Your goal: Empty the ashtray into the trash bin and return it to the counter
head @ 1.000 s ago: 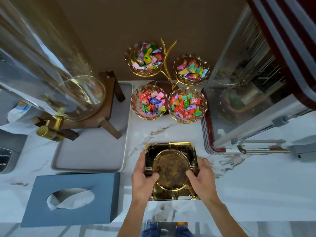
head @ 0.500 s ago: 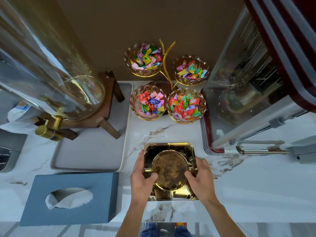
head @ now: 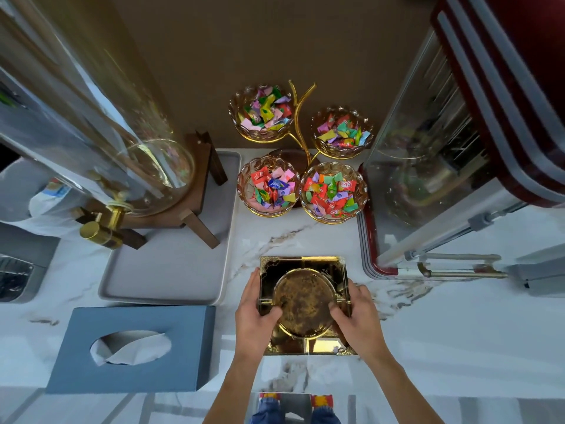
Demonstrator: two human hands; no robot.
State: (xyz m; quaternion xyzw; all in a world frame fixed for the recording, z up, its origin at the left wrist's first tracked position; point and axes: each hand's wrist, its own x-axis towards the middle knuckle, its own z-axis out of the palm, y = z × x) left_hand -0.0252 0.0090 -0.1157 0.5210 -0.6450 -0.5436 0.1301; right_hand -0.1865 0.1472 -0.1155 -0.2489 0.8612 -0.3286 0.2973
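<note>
Both hands gripped the square gold ashtray (head: 304,304) near the front edge of the marble tabletop (head: 458,332): the left hand (head: 255,322) clasped its left side, the right hand (head: 359,319) its right. Its round dish looked stained, loose ash hard to tell. No trash bin showed, so I judged emptying and returning were both ahead.
</note>
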